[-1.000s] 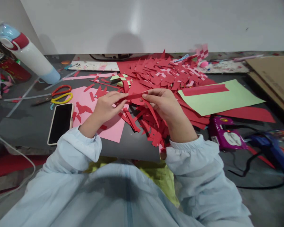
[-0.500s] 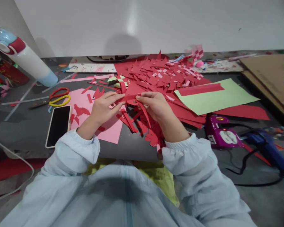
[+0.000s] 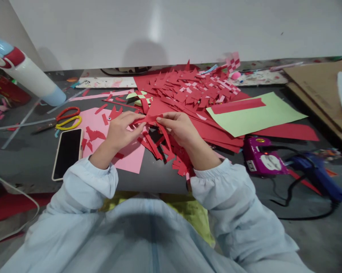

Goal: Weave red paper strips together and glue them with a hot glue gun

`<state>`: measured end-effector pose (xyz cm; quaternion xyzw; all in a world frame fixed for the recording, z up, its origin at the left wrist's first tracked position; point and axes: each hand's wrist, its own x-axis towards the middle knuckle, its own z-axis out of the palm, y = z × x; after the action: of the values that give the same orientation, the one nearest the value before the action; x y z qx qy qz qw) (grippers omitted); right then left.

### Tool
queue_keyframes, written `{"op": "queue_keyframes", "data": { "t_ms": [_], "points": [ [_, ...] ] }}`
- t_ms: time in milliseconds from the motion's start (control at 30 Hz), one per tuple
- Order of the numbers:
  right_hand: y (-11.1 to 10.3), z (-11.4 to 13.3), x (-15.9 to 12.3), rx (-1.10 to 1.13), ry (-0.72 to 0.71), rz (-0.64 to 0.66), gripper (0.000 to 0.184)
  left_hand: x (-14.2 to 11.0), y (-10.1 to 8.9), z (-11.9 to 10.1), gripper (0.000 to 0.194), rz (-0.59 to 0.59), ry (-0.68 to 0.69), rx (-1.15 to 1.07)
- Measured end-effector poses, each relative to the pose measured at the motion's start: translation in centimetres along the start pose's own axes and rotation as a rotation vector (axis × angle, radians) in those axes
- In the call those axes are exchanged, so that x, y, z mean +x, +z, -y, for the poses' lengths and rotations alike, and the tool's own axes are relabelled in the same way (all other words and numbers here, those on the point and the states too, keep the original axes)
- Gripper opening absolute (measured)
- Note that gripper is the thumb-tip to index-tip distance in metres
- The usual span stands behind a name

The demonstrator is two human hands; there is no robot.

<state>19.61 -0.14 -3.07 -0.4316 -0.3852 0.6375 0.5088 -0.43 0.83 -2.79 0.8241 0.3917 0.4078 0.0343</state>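
Both hands are up over the mess, fingers pinched shut on one red paper strip (image 3: 150, 119). The left hand (image 3: 122, 131) grips its left end between thumb and fingertips, the right hand (image 3: 180, 129) clamps the other end, and the strip runs short and level between them, lifted just above the table. A loose tail of red paper curls down from under the right hand's fingers. Directly below and beyond both hands lies a heap of red paper scraps (image 3: 193, 91), thickest on the far side. Under the left hand sits a pink paper sheet (image 3: 131, 157), dotted with red offcuts. Further left of that hand, a phone (image 3: 66, 152) lies face up, and beyond it scissors with red and yellow handles (image 3: 66, 117). Out past the right hand, a light green sheet (image 3: 262, 115) carries a red strip; nearer the person, a purple device (image 3: 263, 159) and a blue glue gun (image 3: 315, 172).
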Motion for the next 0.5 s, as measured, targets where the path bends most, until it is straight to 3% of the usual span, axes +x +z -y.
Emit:
{"op": "queue_keyframes", "data": {
  "t_ms": [200, 500],
  "points": [
    [0.70, -0.04, -0.13, 0.050, 0.056, -0.030, 0.029, 0.01, -0.01, 0.14, 0.020, 0.022, -0.060, -0.001],
    [0.55, -0.12, 0.06, 0.129, 0.059, -0.011, 0.025, 0.06, -0.05, 0.88, 0.023, 0.013, 0.015, 0.019]
  ]
}}
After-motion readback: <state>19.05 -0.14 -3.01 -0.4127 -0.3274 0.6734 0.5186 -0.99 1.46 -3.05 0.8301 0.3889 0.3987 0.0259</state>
